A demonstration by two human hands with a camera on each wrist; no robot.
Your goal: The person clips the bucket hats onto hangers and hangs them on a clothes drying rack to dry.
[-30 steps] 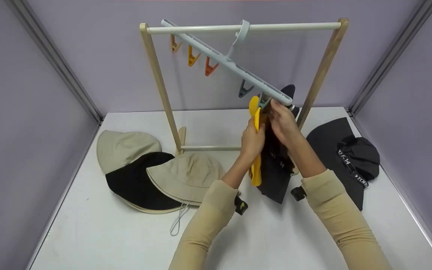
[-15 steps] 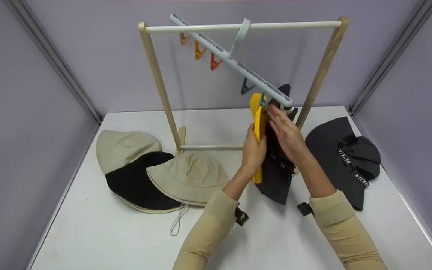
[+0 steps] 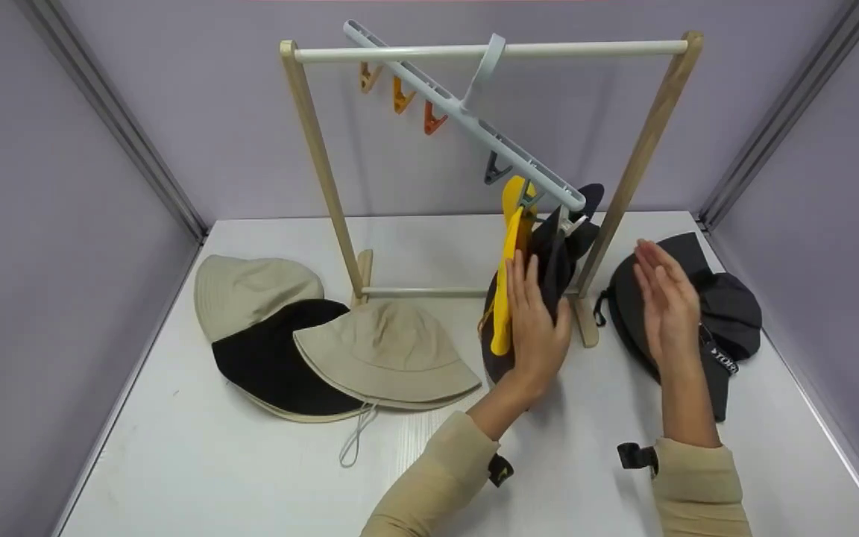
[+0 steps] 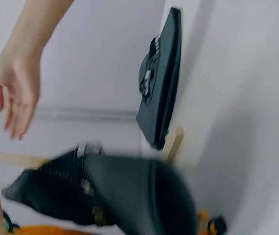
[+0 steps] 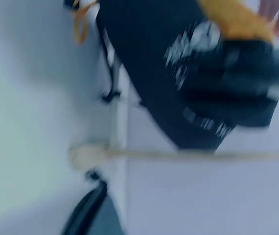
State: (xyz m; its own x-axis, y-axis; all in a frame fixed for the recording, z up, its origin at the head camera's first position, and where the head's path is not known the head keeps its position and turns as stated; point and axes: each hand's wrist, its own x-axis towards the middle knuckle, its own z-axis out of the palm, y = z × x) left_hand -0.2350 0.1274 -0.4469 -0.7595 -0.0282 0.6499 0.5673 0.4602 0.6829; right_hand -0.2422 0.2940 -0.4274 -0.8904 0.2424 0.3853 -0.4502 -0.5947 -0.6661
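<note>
l. hand (image 3: 539, 328), fingers straight, is at yellow hat (image 3: 504, 298) & dark hat (image 3: 549, 246), contact unclear, both hanging at near r. end of pale hanger (image 3: 474, 123) on rack (image 3: 601, 50), while r. hand (image 3: 669, 306), fingers extended & free, is by dark cap (image 3: 729, 309) on table's (image 3: 593, 477) r. side.

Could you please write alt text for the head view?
A person's open left hand is at yellow-and-dark headwear hanging from a clip hanger on a rack; the open right hand is raised, holding nothing, near a dark hat on a white table. Beige and black hats lie overlapping at the picture's left.
</note>
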